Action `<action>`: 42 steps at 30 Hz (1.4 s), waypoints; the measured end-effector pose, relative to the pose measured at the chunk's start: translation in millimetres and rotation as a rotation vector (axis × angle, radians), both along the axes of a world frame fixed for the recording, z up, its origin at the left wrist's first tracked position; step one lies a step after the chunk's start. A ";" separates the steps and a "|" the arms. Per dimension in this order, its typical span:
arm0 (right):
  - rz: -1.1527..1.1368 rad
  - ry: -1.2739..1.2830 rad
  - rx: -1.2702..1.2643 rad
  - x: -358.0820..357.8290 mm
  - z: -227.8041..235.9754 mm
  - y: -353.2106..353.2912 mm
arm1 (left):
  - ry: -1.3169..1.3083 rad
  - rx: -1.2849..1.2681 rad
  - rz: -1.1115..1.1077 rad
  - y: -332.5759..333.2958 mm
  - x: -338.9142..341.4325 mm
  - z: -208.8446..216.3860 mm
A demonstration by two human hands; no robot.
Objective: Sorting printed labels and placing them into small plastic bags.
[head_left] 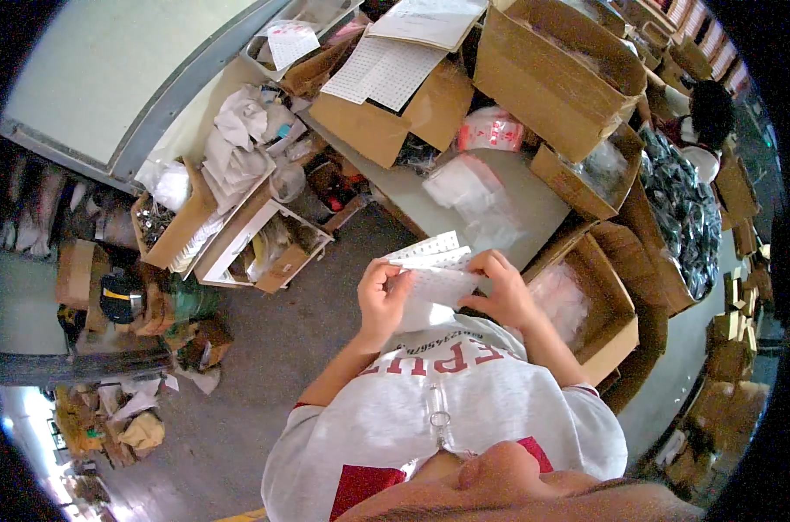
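A few white sheets printed with rows of small marks (438, 283) are held up in front of my chest, one fold or layer standing above another. My left hand (383, 300) pinches their left edge between thumb and fingers. At the right edge, my right hand (504, 291) has its fingers curled over the paper and its thumb below. Just beyond the hands, clear plastic bags (473, 196) lie on the grey table (538, 196). A red-and-white plastic-wrapped packet (490, 130) sits behind them.
More printed sheets (382, 70) rest on a cardboard box at the table's far end. An open carton (608, 326) with clear plastic stands by my right arm. Crates and boxes of paper (238, 174) crowd the left. Another person (708, 113) is at the far right, near black bags (682, 213).
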State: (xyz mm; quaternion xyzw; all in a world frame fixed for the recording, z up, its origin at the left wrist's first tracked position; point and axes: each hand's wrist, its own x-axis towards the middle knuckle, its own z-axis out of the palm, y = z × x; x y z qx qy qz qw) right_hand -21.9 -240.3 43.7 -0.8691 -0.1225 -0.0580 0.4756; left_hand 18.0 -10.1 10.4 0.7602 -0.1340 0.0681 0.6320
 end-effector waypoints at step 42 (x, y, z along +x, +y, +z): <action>0.074 -0.141 -0.116 6.0 25.3 2.4 | -0.050 0.058 -0.208 4.1 -7.0 16.0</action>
